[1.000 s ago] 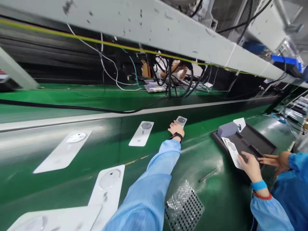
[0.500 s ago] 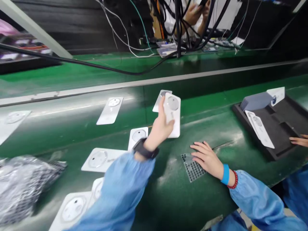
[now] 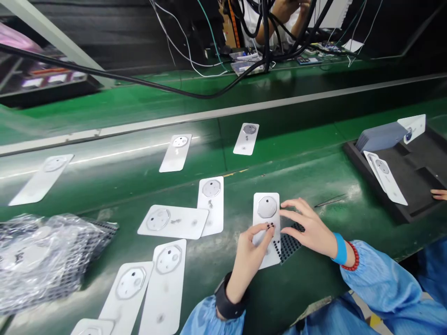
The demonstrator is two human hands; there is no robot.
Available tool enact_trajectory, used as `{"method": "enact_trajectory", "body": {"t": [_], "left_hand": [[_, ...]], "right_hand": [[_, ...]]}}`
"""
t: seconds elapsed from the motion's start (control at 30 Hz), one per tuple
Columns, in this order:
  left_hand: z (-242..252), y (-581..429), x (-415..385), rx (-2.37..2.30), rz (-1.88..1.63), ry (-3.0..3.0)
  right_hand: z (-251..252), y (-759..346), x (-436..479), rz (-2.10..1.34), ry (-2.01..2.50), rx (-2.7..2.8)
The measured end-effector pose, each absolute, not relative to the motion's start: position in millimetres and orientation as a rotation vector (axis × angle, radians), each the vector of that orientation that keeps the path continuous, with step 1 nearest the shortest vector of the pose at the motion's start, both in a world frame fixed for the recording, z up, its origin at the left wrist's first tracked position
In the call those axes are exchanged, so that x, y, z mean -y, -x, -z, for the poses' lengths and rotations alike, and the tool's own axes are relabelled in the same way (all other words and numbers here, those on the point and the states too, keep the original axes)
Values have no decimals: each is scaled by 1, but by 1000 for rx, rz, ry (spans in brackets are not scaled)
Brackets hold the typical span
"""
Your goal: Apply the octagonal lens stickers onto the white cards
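The left hand (image 3: pixel 248 260) reaches in from below with the wrist bent up and a black band (image 3: pixel 226 298) on it. Its thumb and curled fingers pinch the lower left part of a white card (image 3: pixel 266 242), and black specks show at the fingertips (image 3: pixel 270 226). The card lies on the green belt (image 3: pixel 307 298), between the two hands, with its silver disc (image 3: pixel 267 207) at the far end. The right hand (image 3: pixel 309 228), with a blue band (image 3: pixel 339 249) and red beads (image 3: pixel 354 257), lies almost flat, fingers spread, the tips touching the card's right edge. Under the palm, a dotted black sheet (image 3: pixel 289 246) runs partly beneath the card. Just beyond the hand lie tweezers (image 3: pixel 330 200). More cards (image 3: pixel 210 200) lie to the left, beside a bubble-wrap bag (image 3: pixel 45 256). Further right sits a black tray (image 3: pixel 391 195), with a co-worker's fingers (image 3: pixel 439 194) at its edge.
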State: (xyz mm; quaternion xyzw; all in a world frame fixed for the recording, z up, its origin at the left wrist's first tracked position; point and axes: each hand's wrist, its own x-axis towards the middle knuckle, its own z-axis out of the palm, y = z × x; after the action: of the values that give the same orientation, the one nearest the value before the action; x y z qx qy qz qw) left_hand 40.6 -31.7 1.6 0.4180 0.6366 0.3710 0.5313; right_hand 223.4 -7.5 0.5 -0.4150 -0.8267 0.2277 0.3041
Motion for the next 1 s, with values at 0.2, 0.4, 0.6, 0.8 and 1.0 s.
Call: {"method": "enact_trajectory", "body": {"t": [0.2, 0.4, 0.6, 0.8, 1.0], "left_hand": [[10, -38, 41, -1433, -913, -908], [18, -38, 46, -1415, -930, -790], [19, -42, 50, -1429, -932, -771], [15, -40, 43, -1491, -893, -862], [-7, 7, 55, -1712, -941, -924]], "right_hand": [[9, -204, 12, -732, 946, 2042], [18, -203, 15, -617, 940, 2044], [20, -202, 20, -594, 970, 2119], [29, -207, 23, -681, 967, 2184], [26, -231, 31, -844, 1052, 2159]]}}
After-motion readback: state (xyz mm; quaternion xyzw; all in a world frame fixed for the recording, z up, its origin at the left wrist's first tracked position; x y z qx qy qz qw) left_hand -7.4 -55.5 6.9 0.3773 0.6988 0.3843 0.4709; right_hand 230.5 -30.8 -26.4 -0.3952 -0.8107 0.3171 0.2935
